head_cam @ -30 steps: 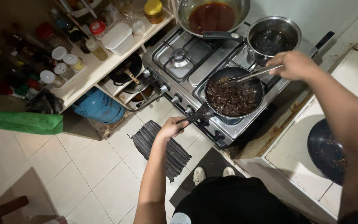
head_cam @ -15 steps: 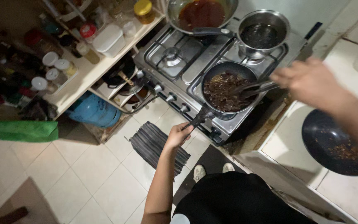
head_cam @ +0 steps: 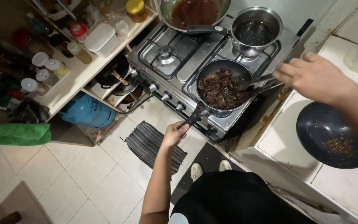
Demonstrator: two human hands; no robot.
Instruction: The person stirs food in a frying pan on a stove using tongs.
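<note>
Stirring step. The left hand (head_cam: 174, 133) is closed around the end of the long dark handle of the black round frying pan (head_cam: 223, 87), which sits on the front right burner of the grey four-burner gas stove (head_cam: 175, 70), near its front edge. The right hand (head_cam: 313, 76) is pinched around the grip of a metal utensil (head_cam: 258, 82) whose working end rests in the pan at its right rim.

To do this well, judged from the frame: keep the handle braced so the pan stays centred on the burner, and sweep the utensil along the pan floor, low enough that nothing spills over the rim.

Containers:
- The frying pan holds dark brown, glossy chunks of food across its floor.
- The steel saucepan (head_cam: 254, 31), rear right burner, holds dark liquid.
- The wide steel wok (head_cam: 193, 10), rear left corner, holds reddish-brown sauce.
- The dark round bowl (head_cam: 330, 139) on the white bench (head_cam: 286, 124), right of the stove, holds only scattered crumbs.
</note>
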